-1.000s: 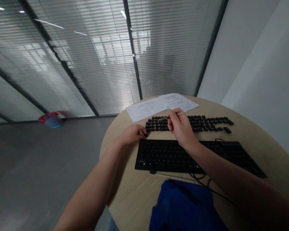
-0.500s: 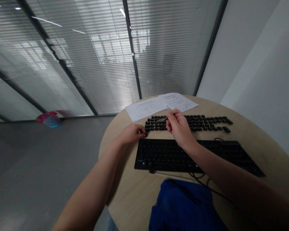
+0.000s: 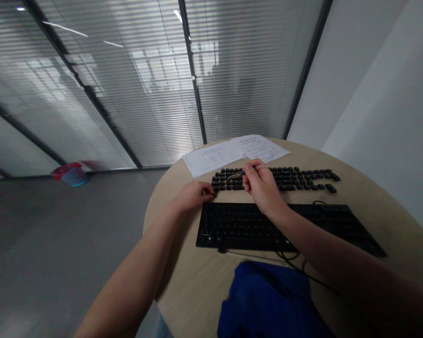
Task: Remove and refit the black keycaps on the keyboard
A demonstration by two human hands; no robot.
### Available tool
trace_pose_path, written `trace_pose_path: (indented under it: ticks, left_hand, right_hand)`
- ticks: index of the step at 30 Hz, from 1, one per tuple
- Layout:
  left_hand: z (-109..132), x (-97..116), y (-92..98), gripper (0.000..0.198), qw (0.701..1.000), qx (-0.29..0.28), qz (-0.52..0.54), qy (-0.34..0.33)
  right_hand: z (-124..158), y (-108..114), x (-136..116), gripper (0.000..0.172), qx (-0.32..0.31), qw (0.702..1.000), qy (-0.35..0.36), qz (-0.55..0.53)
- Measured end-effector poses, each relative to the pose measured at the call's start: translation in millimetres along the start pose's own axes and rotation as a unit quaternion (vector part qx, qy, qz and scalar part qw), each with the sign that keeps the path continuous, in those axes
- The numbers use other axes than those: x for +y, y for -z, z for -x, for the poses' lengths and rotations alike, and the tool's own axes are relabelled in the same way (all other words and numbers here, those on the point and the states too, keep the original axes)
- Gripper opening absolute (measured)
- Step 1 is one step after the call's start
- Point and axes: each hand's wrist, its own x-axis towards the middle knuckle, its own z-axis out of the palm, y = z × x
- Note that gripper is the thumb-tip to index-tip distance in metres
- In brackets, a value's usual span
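Observation:
At the left end of the rows of loose black keycaps (image 3: 289, 180), my left hand (image 3: 197, 192) rests on the table with its fingers closed on a small black keycap (image 3: 215, 195). My right hand (image 3: 260, 183) is held over the middle of the rows, closed around a thin tool with a dark handle and two wire-like metal prongs, which looks like a keycap puller (image 3: 235, 175). Its prongs point left above the keycaps. Nearer to me lies a black keyboard (image 3: 239, 227), partly covered by my right forearm. A few keycaps sit on its bottom left row.
White printed sheets (image 3: 211, 158) lie at the table's far edge. A black cable (image 3: 317, 281) runs in front of the keyboard, close to a blue cloth (image 3: 264, 300). The round wooden table (image 3: 183, 291) curves off left, and a red and blue basket (image 3: 74, 174) stands on the floor.
Both hands stay nearly where they were, with the same things in them. The whole view has shifted very slightly.

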Motion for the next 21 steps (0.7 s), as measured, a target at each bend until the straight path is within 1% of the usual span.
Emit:
trace_pose_path:
  ticks: [7, 13, 16, 19, 21]
  left_hand:
    - [-1.2, 3.9, -2.8, 0.01, 1.0, 0.015, -0.009, 0.004]
    - [-1.7, 5.5, -5.8, 0.013, 1.0, 0.028, 0.001, 0.006]
    - [0.1, 3.8, -0.8, 0.017, 0.999, 0.05, 0.013, 0.009]
    - [2.5, 0.4, 7.8, 0.018, 0.996, 0.083, 0.026, 0.014]
    - [3.8, -0.8, 11.9, 0.018, 0.995, 0.092, 0.043, 0.013]
  right_hand:
    - [1.5, -2.2, -5.6, 0.024, -0.006, 1.0, 0.001, 0.004]
    - [1.1, -0.3, -3.1, 0.025, -0.001, 1.0, 0.0, 0.009]
    - [1.2, 1.3, -2.6, 0.025, 0.002, 1.0, 0.019, 0.008]
    - [3.2, 2.1, -5.8, 0.027, 0.021, 0.999, 0.044, -0.001]
    - [6.6, 1.7, -8.9, 0.029, 0.013, 0.999, 0.04, -0.001]
